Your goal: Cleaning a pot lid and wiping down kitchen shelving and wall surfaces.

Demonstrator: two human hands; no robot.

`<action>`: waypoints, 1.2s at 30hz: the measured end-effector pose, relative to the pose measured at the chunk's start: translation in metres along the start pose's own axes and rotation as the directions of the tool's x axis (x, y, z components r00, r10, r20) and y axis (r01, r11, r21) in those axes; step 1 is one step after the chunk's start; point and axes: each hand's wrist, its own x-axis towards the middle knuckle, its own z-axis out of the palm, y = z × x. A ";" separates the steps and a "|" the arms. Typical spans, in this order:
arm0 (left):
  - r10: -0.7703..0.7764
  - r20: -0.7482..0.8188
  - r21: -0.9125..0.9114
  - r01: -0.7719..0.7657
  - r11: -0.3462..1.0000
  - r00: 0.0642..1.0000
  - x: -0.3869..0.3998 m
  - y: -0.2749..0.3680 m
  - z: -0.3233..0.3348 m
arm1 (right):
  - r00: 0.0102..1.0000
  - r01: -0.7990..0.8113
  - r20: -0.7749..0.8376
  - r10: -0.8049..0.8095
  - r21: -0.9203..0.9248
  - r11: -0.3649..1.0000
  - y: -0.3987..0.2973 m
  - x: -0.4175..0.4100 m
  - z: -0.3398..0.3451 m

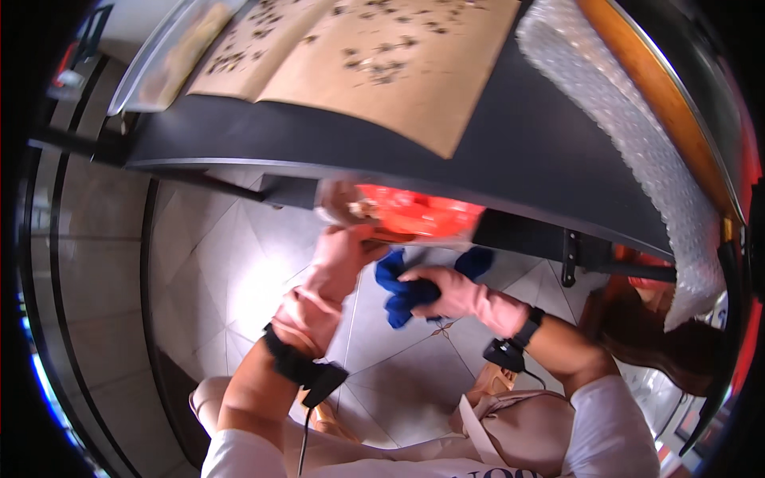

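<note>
My left hand [343, 254], in a pink rubber glove, grips the near left corner of a shallow open container [445, 242] just under the table edge. It may be a drawer; blur hides its shape. A bright red plastic bag [418, 212] lies inside, beside small pale things too blurred to name. Lower and to the right, my right hand [445, 293], gloved alike, holds a bunched dark blue cloth [403, 293]. One end of the cloth hangs behind that hand. The fingertips of my left hand are partly hidden.
Brown paper [370, 101] with scattered dark dried bits covers part of the black table [508, 155]. A clear plastic container [173, 66] stands at the left, bubble wrap [633, 137] along the right. Below are a tiled floor [257, 287] and a dark wooden stool [645, 340].
</note>
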 end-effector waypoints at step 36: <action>-0.006 -0.544 0.839 0.544 0.009 0.839 -0.026 0.001 -0.454 | 0.812 -0.568 -0.508 0.288 -0.802 0.184 -0.064 0.236 0.034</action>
